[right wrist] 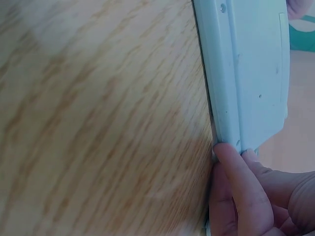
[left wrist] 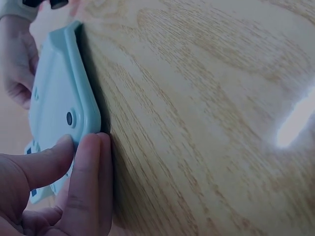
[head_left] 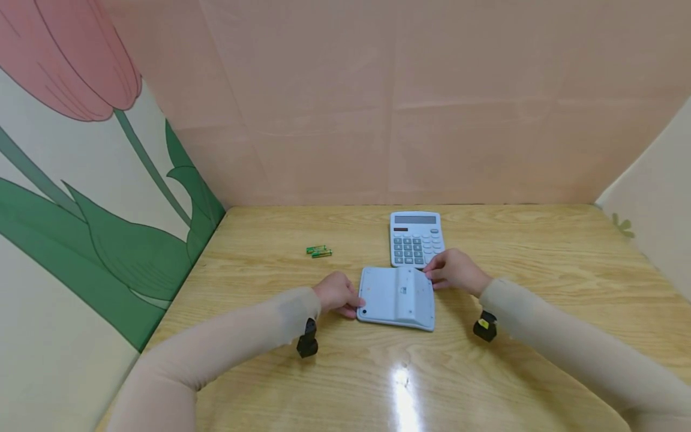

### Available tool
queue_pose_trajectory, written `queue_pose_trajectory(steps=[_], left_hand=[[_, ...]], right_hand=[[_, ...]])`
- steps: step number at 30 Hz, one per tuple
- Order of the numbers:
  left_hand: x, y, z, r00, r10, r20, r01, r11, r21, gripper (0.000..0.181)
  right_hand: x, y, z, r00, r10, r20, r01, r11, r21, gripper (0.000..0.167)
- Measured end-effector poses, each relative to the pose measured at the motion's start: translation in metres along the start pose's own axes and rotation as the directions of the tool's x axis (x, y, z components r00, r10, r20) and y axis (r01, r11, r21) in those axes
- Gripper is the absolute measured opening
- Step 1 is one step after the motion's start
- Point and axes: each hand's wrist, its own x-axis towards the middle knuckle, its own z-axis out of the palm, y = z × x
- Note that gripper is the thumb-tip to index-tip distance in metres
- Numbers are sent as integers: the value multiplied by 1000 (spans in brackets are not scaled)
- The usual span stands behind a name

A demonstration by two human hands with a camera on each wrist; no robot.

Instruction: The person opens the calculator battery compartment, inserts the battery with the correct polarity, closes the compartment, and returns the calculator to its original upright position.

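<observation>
A light blue device [head_left: 380, 294] lies with its back up on the table, a raised ridge running along it. My left hand [head_left: 339, 294] pinches its left edge, thumb on top beside a small black dot, as the left wrist view shows [left wrist: 59, 88]. My right hand [head_left: 456, 271] holds its upper right corner between thumb and fingers; in the right wrist view the fingers [right wrist: 246, 187] meet the end of the device [right wrist: 261, 73]. Just behind it a calculator [head_left: 412, 231] lies face up, close to my right fingertips.
Several green batteries [head_left: 320, 251] lie on the wooden table [head_left: 259, 240], left of the calculator. A pink-brown covering [head_left: 324, 120] rises behind the table, with a tulip-patterned panel [head_left: 135, 240] on the left and a pale panel [head_left: 658, 198] on the right.
</observation>
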Motion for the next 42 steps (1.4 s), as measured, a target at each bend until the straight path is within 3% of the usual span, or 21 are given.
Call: queue_pose_trajectory(steps=[12, 42], left_hand=[[-6, 6, 1, 1000, 27, -11, -26, 997, 77, 11], [18, 10, 4, 1000, -17, -18, 21, 970, 242, 16]], right_hand=[[0, 1, 1, 1000, -13, -11, 12, 999, -31, 13], [2, -3, 2, 1000, -9, -17, 7, 996, -91, 12]])
